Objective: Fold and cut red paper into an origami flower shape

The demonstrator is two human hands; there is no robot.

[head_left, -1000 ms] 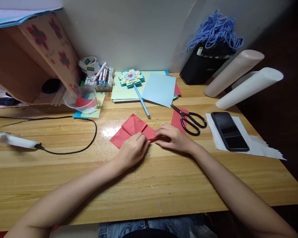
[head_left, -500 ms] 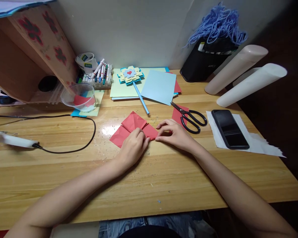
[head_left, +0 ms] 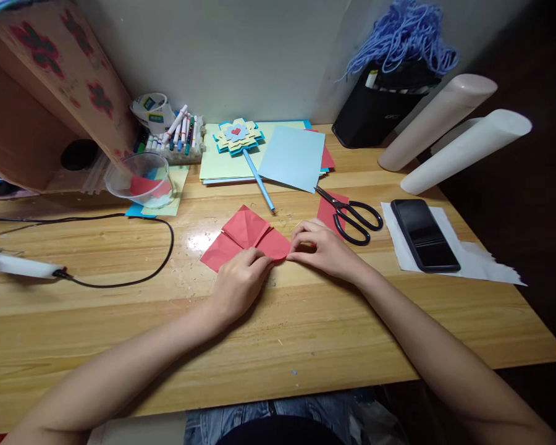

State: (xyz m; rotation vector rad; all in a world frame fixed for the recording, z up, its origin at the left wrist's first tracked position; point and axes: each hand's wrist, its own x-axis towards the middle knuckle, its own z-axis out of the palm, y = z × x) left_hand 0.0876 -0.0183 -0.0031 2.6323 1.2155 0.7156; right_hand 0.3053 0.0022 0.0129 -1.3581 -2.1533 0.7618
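Note:
A folded sheet of red paper (head_left: 245, 225) lies on the wooden table in front of me, with crease lines and a raised flap across its middle. My left hand (head_left: 241, 275) presses on its near edge, fingers curled, covering part of the paper. My right hand (head_left: 319, 250) pinches the paper's right corner between thumb and fingertips. Just beyond the right hand are black-handled scissors (head_left: 352, 222), resting partly on another red paper piece (head_left: 327, 213).
Behind are a paper flower (head_left: 236, 133) on a blue stick, a light blue sheet (head_left: 294, 157), markers (head_left: 180, 133) and a plastic bowl (head_left: 139, 185). To the right, a phone (head_left: 425, 235) lies on white paper, near two tall tubes (head_left: 467, 151). A black cable (head_left: 169, 247) loops at left.
My left hand has slid slightly toward me and left along the near edge, showing more of the paper's middle. The right hand keeps its pinch at the corner. The view has shifted a little.

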